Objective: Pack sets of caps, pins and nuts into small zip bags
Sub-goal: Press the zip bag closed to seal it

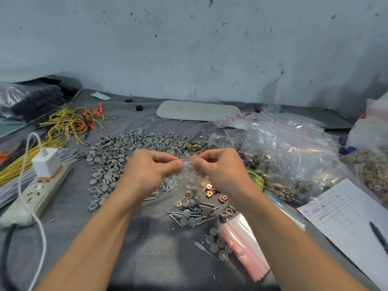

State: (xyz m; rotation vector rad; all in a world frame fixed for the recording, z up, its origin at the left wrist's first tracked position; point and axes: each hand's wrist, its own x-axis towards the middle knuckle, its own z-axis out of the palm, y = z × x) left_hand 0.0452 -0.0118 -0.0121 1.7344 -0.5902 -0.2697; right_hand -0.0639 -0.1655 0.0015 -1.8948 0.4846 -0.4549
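Both hands, left [151, 169] and right [218, 169], pinch the top of a small bag [187, 164] above the table's middle, probably sealing it. Filled bags [294, 164] lie right. Loose caps [126, 145], pins [189, 217], nuts [210, 190] and empty bags [245, 244] remain.

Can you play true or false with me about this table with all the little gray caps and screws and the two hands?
1. Both hands pinch one small clear bag: true. The left hand and right hand hold the small zip bag by its top.
2. The charger is plugged into the power strip: true. The white charger sits in the power strip.
3. The pen lies on the pile of gray caps: false. The pen lies on the paper form, away from the gray caps.
4. The stack of empty bags has blue strips: false. The empty zip bags have pink strips.
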